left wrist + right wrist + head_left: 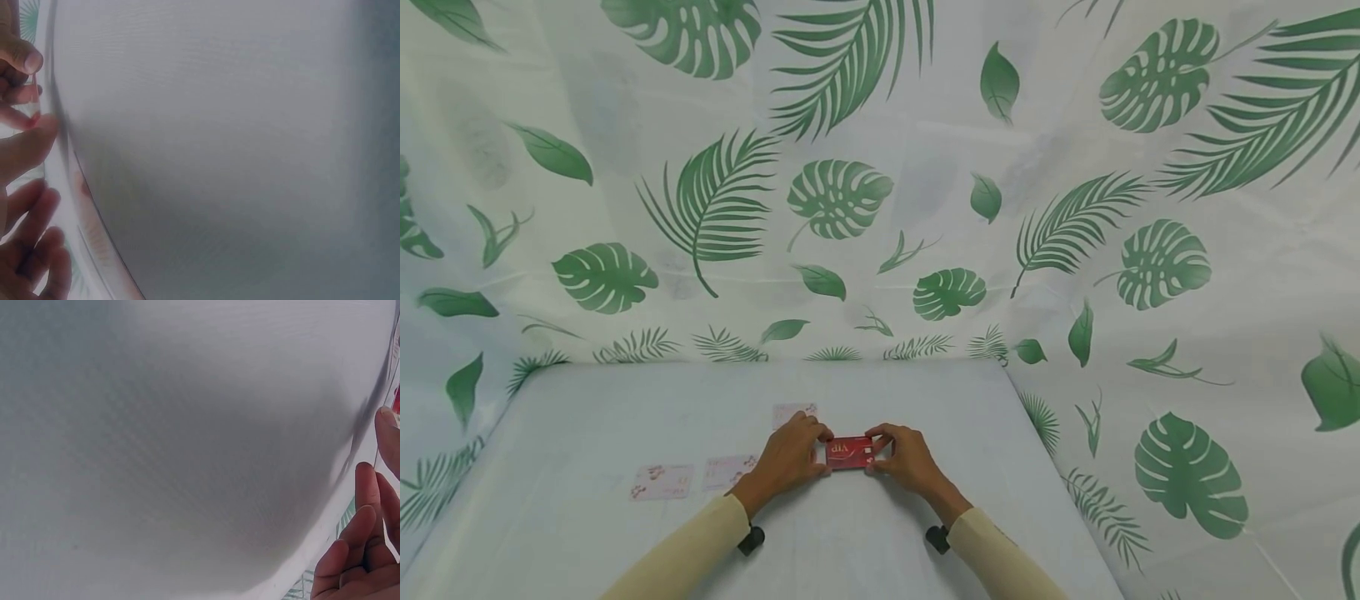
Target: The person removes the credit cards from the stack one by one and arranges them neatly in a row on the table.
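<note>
Tan sleeves (681, 546) sit nearest; left hand (788, 455) and right hand (912, 458), fingers bent, pinch a red card (847, 452) between them, over the table (850, 542). I read "VIP" only in the head view.

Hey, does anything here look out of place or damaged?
The red VIP card, held by the left hand and the right hand, reads upside down in the head view. Nothing else stands out.

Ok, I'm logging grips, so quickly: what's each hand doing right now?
Left hand: holding the red VIP card by its left end.
Right hand: holding the same card's right end.
</note>
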`<state>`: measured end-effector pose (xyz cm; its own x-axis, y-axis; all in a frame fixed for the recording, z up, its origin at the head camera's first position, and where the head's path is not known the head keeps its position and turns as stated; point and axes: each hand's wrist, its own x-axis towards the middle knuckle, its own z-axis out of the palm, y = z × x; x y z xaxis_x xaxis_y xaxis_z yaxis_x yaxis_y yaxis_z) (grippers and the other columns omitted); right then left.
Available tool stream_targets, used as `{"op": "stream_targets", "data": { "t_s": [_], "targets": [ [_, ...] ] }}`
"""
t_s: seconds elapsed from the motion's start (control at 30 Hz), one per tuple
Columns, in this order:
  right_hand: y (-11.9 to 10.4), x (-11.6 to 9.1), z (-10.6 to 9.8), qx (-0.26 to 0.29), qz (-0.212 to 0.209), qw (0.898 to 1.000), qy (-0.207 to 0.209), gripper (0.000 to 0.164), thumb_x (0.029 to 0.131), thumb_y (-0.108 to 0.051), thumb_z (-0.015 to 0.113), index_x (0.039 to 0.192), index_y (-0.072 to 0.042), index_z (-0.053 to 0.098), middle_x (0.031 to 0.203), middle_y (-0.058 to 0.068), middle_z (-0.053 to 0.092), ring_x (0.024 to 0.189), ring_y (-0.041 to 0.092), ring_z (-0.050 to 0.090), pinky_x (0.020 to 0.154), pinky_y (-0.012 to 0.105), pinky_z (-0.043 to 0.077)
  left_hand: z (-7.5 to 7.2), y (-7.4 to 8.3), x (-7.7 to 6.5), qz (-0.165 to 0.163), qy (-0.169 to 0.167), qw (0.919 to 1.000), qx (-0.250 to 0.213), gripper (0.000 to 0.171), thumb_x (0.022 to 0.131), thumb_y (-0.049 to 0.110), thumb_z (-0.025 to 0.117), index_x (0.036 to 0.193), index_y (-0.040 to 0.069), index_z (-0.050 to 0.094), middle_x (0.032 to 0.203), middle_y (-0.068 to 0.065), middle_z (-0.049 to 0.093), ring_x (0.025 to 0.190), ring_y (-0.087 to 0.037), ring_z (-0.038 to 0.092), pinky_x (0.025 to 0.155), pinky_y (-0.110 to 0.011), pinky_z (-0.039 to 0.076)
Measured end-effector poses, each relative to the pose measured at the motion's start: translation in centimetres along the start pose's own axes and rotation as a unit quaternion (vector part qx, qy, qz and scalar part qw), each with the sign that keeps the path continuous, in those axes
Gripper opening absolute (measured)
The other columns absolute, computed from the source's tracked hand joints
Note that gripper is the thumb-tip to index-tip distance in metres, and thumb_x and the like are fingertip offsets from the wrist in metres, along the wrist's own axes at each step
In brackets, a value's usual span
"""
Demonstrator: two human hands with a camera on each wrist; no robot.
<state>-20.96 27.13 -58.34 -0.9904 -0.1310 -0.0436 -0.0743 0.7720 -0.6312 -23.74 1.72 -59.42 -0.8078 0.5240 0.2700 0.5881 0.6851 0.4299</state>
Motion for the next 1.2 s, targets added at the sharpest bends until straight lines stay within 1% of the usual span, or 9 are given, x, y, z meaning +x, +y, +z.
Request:
{"op": "stream_targets", "data": {
  "t_s": [0.23, 0.43, 0.6, 0.87, 1.2],
  "targets": [
    [-0.35, 0.23, 0.27, -0.008, -0.005, 1.000, -0.002, 0.053, 0.079, -0.016, 0.095, 0.128, -0.017, 0.075, 0.096, -0.002, 0.074, 0.085, 0.015, 0.054, 0.074, 0.027, 0.043, 0.02, -0.09, 0.18, -0.021, -0.015, 0.9997, 0.000, 0.050, 0.073, 0.036, 0.099, 0.113, 0.014, 0.078, 0.103, 0.001, 0.073, 0.093, -0.013, 0.054, 0.085, -0.037, 0.055],
    [-0.31, 0.52, 0.51, -0.003, 0.008, 1.000, -0.008, 0.053, 0.078, -0.014, 0.095, 0.127, -0.017, 0.075, 0.095, -0.002, 0.071, 0.092, 0.019, 0.058, 0.081, 0.032, 0.045, 0.16, -0.17, 0.18, -0.034, -0.027, 0.9991, -0.001, 0.050, 0.073, 0.035, 0.099, 0.113, 0.014, 0.078, 0.103, 0.000, 0.072, 0.095, -0.014, 0.054, 0.087, -0.038, 0.054],
    [-0.05, 0.70, 0.78, -0.003, 0.015, 1.000, -0.010, 0.052, 0.078, -0.015, 0.096, 0.125, -0.017, 0.076, 0.094, -0.003, 0.071, 0.093, 0.018, 0.058, 0.083, 0.034, 0.046, 0.28, -0.25, 0.13, -0.038, -0.030, 0.9988, 0.000, 0.051, 0.073, 0.036, 0.099, 0.114, 0.014, 0.079, 0.103, 0.001, 0.072, 0.095, -0.014, 0.053, 0.086, -0.037, 0.053],
    [-0.07, 0.73, 0.89, 0.004, 0.019, 1.000, -0.014, 0.050, 0.077, -0.014, 0.096, 0.123, -0.017, 0.077, 0.093, -0.004, 0.070, 0.093, 0.019, 0.058, 0.081, 0.033, 0.046, 0.40, -0.38, 0.03, -0.035, -0.033, 0.9988, 0.010, 0.051, 0.074, 0.038, 0.098, 0.115, 0.015, 0.080, 0.107, -0.001, 0.073, 0.096, -0.015, 0.054, 0.084, -0.036, 0.054],
    [-0.17, 0.78, 0.87, -0.016, 0.017, 1.000, -0.015, 0.050, 0.076, -0.015, 0.097, 0.123, -0.017, 0.078, 0.092, -0.004, 0.069, 0.092, 0.018, 0.058, 0.081, 0.033, 0.047, 0.30, -0.47, -0.06, -0.039, -0.040, 0.9983, 0.013, 0.050, 0.076, 0.039, 0.097, 0.117, 0.016, 0.081, 0.107, 0.000, 0.071, 0.096, -0.014, 0.053, 0.080, -0.033, 0.051]
  ]
}}
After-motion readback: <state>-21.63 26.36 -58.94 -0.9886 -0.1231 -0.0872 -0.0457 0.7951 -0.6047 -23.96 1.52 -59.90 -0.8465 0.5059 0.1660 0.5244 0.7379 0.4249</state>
